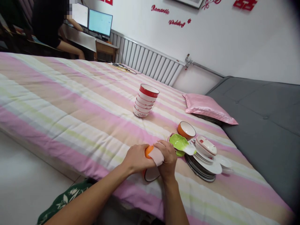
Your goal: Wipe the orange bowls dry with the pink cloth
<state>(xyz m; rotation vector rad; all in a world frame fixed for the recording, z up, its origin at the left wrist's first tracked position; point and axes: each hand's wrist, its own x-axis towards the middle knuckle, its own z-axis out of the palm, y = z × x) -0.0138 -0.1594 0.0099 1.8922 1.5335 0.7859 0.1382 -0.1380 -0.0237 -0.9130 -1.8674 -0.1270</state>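
Note:
My left hand [138,157] is closed around an orange bowl [148,152], which is mostly covered by the fingers. My right hand [167,157] is closed on a pale pink cloth [157,157], pressed against that bowl. Just below my hands, a second orange bowl [152,175] with a white inside and dark rim lies partly hidden on the bed. Beside my right hand are a green leaf-shaped dish [179,142] and an orange bowl [187,130]. Farther away stands a stack of white bowls [143,104], topped by a red-banded one.
The striped bedspread [70,90] lies under everything. To the right are stacked plates [201,170], with small dishes [206,145] on top. A pink pillow [208,106] rests by the grey headboard [264,122]. A person [48,25] sits at a desk with monitors [100,22].

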